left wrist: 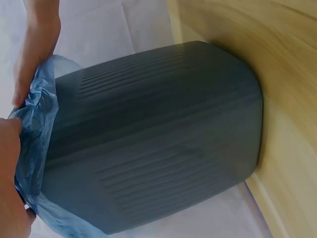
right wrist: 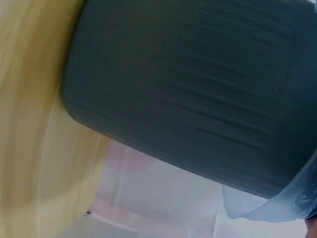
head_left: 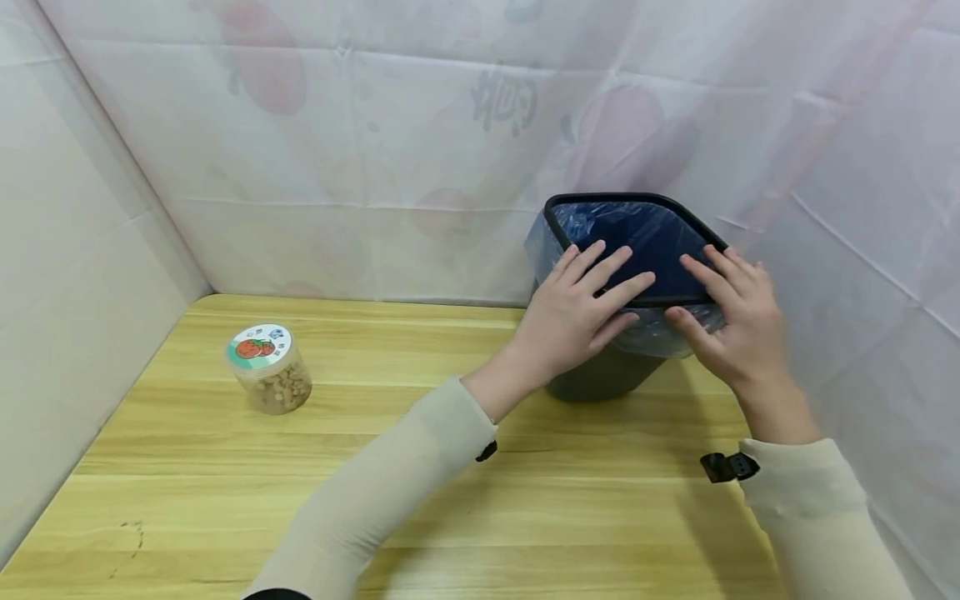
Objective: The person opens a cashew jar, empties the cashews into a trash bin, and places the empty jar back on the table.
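A dark grey trash can (head_left: 600, 379) stands upright on the wooden table, with a black rim (head_left: 615, 197) around its mouth. A translucent blue trash bag (head_left: 652, 332) lines it and hangs over the outside below the rim. My left hand (head_left: 573, 312) rests on the near left part of the rim, fingers spread and fairly straight. At the near right corner lies my right hand (head_left: 738, 321), its fingers extended over the rim and its thumb in front. Ribbed can walls fill the left wrist view, where the bag (left wrist: 37, 124) bunches under both hands.
A clear round jar (head_left: 279, 383) of small tan pieces, with a printed lid (head_left: 258, 346), stands on the left of the table (head_left: 420, 358). Pale printed curtains (head_left: 360, 150) hang behind the table and at both sides, close to the can.
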### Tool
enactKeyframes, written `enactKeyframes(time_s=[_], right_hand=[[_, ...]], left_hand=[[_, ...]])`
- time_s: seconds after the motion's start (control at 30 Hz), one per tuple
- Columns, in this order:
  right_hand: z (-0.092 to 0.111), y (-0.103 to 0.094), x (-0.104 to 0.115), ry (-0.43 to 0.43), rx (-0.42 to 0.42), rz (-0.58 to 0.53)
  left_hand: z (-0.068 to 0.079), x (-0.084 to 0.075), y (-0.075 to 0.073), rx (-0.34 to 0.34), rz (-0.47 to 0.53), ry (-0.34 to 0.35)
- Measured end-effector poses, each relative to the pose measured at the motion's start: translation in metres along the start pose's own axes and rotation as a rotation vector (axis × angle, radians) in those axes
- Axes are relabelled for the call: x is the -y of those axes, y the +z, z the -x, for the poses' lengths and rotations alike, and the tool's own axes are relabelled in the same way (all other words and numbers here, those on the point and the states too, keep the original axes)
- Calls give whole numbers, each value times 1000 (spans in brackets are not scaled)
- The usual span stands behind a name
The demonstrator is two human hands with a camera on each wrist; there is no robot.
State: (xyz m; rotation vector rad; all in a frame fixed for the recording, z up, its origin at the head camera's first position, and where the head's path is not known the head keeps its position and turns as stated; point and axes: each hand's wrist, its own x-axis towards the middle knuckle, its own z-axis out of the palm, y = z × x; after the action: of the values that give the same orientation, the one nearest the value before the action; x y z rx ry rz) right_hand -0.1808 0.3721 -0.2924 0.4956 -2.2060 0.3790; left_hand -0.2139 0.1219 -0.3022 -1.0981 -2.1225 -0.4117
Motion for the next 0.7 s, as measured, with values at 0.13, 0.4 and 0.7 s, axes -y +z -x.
enactKeyframes(time_s=[0.13, 0.4, 0.7], right_hand=[[0, 6, 6, 0, -11, 14], [-2, 15, 19, 26, -37, 26], [-4, 26, 34, 45, -56, 33]], left_hand=[[4, 8, -3, -19, 16, -1], [11, 20, -5, -34, 50, 9], [21, 32, -11, -69, 79, 21]])
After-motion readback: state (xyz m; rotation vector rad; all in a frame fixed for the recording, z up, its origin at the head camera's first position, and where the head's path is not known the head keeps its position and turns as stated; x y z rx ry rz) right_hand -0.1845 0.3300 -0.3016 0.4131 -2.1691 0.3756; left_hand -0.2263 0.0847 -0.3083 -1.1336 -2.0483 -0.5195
